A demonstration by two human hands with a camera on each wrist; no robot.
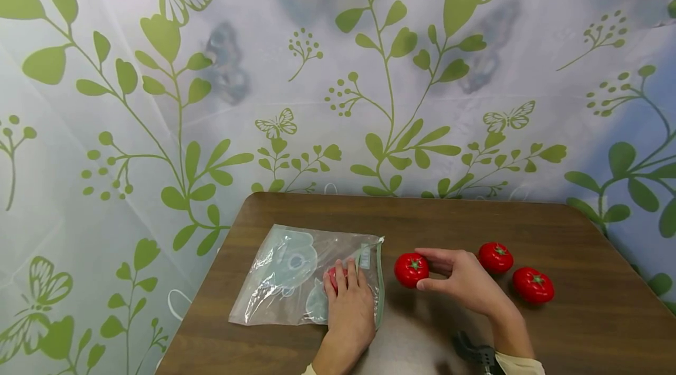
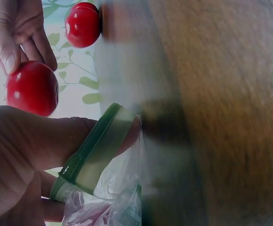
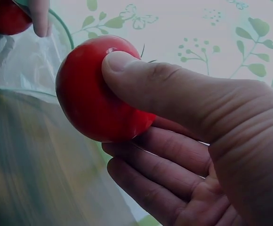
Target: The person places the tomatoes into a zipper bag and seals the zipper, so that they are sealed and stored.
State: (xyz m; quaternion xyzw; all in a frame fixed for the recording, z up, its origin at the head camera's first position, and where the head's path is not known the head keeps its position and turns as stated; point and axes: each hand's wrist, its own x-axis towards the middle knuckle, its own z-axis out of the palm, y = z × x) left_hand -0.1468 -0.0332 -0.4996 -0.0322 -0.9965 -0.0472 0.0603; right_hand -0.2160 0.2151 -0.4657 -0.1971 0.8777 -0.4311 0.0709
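A narrow passage lies between the green-edged clear plastic bag point(image 1: 285, 304) and the round glossy red tomato point(image 1: 411, 270) in the right grip point(image 1: 467, 282); rightward, two matching tomatoes point(image 1: 533, 285) obstruct.

Bag point(image 1: 264, 299) on table point(image 1: 449, 219), tomatoes point(image 1: 533, 285) to right

L hand point(image 1: 351, 309): bare | L slv point(image 1: 309, 370): cream, sliver vis. | R hand point(image 1: 467, 282): bare | R slv point(image 1: 520, 365): cream | blk wrist strap point(image 1: 487, 357) w/ blk mount point(image 1: 465, 345)
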